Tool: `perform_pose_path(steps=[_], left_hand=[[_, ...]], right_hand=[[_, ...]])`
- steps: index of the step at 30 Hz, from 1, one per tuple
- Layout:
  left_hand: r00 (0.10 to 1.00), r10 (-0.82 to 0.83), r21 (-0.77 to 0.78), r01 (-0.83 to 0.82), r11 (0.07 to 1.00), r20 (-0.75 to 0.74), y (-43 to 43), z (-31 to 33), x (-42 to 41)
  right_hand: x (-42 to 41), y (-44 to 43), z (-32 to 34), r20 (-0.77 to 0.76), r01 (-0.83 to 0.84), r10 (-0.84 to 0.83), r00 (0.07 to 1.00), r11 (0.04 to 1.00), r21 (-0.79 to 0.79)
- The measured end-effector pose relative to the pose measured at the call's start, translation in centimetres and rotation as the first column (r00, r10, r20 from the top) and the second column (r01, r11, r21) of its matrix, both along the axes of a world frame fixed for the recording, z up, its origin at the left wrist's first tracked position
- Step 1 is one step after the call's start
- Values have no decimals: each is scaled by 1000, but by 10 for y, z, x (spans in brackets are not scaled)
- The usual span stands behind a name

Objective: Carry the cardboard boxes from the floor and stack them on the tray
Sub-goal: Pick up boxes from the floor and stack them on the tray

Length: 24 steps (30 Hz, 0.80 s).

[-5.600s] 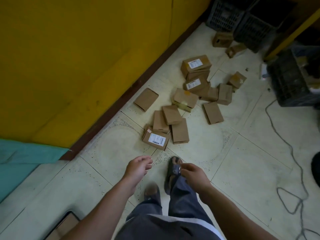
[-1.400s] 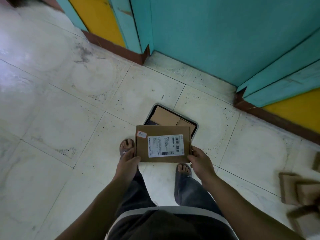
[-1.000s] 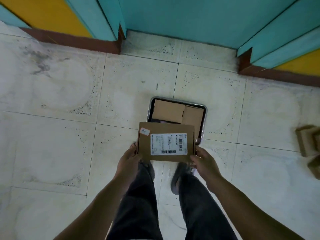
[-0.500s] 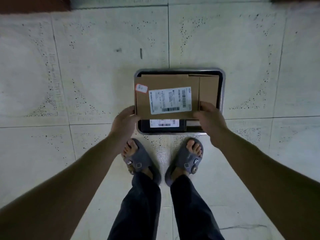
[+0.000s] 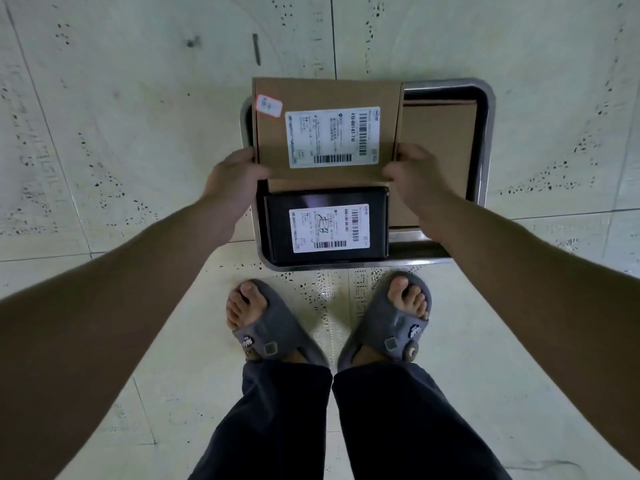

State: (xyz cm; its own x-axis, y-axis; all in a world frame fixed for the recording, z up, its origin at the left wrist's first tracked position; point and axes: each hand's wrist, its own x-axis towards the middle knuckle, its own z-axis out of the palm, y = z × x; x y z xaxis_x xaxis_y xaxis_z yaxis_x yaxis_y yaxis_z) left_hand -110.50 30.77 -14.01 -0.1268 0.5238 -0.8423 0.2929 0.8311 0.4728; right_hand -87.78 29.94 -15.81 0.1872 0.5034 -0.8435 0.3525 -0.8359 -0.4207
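Setting down, not yet letting go. On the left, gripping the near left corner of the cardboard box (image 5: 325, 98) with the left hand (image 5: 235, 176), thumb on top, fingers curled out of sight underneath. Holding that box label-up over the far left part of the tray (image 5: 487, 140), its left edge out over the rim; cannot tell whether resting on anything beneath. Just nearer, lying in the tray, a black box (image 5: 325, 197) with its own label. On the right, pinching the near right corner with the right hand (image 5: 414, 180). Further right, lying flat in the tray, another brown box (image 5: 440, 133). Next, probably: nudging rightward inside the rim, lowering level, then loosening both grips.
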Motion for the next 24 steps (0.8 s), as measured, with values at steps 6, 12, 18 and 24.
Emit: perform_pose_path(steps=[6, 12, 18, 24], left_hand=[[998, -52, -40, 51, 998, -27, -10, -12, -3], [996, -66, -61, 62, 996, -60, -16, -16, -3], [985, 7, -51, -16, 999, -171, -19, 2, -2], [989, 22, -59, -31, 998, -148, -48, 67, 8]], right_hand=[[-5, -6, -8, -7, -10, 10, 1000, 999, -32], [-2, -13, -17, -4, -20, 20, 1000, 999, -34], [-3, -16, 19, 28, -24, 27, 999, 997, -79], [7, -44, 92, 33, -20, 24, 999, 991, -136]])
